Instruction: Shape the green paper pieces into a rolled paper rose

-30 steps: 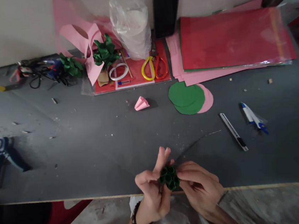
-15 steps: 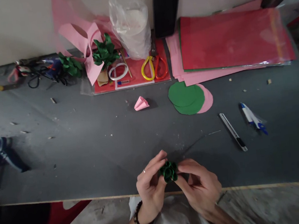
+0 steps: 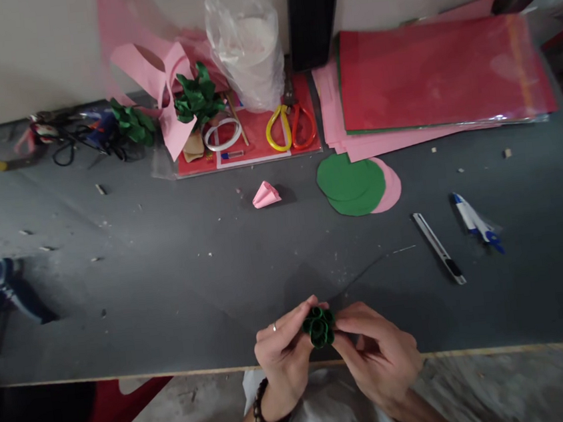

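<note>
At the near edge of the surface, at six o'clock, both hands pinch one small green rosette of curled paper between them. The left hand, a ring on one finger and a bead bracelet at the wrist, closes its fingertips on the rosette's nine o'clock side; the right hand grips it from three o'clock with thumb and forefinger. The rosette sits midway, no nearer one hand than the other, its open face turned up toward the camera, so it has no clear long axis.

Outward at two o'clock lies a knife, its length running from eleven to five, with a blue pen just beside it further right. Near twelve o'clock lie green discs overlapping a pink disc, and a pink cone at eleven. Well beyond, against the wall: scissors, a tape ring, a plastic bag, green bows and red sheets.
</note>
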